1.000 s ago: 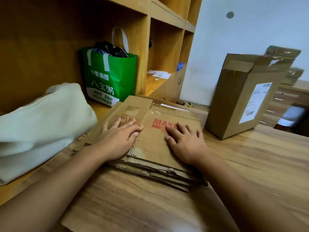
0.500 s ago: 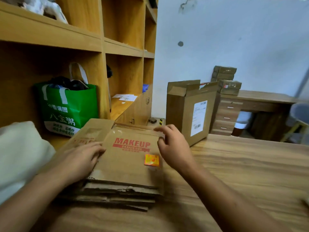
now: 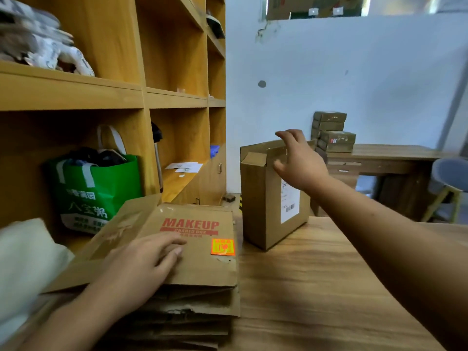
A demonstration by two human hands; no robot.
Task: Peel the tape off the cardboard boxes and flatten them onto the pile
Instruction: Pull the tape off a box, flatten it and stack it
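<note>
Flattened pile (image 3: 202, 269) under left hand (image 3: 141, 264); upright box (image 3: 260, 203) just behind right hand (image 3: 298, 160).

Bare table (image 3: 316, 287) lies open to the right of the cardboard pile (image 3: 202, 269) and in front of the upright box (image 3: 263, 206), while the green bag (image 3: 101, 193) and shelves (image 3: 174, 100) wall off the left.
</note>
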